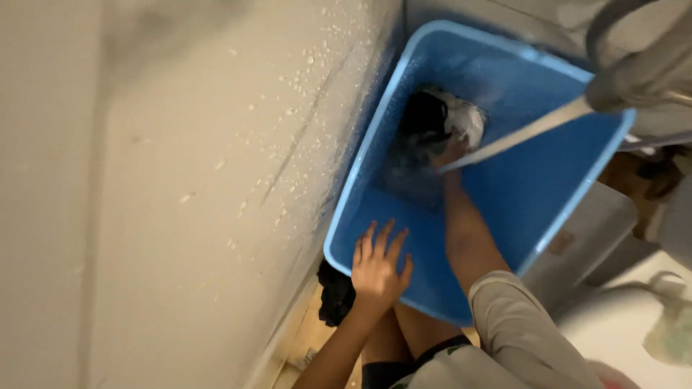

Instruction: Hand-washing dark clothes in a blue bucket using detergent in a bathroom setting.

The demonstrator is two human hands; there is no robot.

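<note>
We find the left hand (pixel 378 265) spread flat, fingers splayed, pressing on the near wall of the blue tub (pixel 504 86); it grasps nothing and appears only to steady the tub. The right hand (pixel 453 153) reaches deep into the tub, past the left hand, and lies against a dark garment (pixel 424 119) bunched with a white cloth (pixel 468 121). Whether its fingers close on the fabric we cannot tell: the hand is blurred and partly hidden by water and cloth.

A stream of water (pixel 526 131) runs down from a tap (pixel 634 79) above and to the right of the right hand and strikes just beside that hand. Water and some foam lie around the bundle at the far end of the tub; the near end, under the left hand, looks shallow or only wet.

Our assessment: the wash is at an early to middle stage. Done, as far as visible: clothes in the tub, water running, fabric wetted. Left, in our judgement: filling further, working the cloth, rinsing and wringing. No soap container is visible.

Below the left hand, outside the tub, a second dark cloth (pixel 336 294) lies on the floor beside the wall (pixel 180 180), which is spattered with droplets. That piece is not yet in the tub.
</note>
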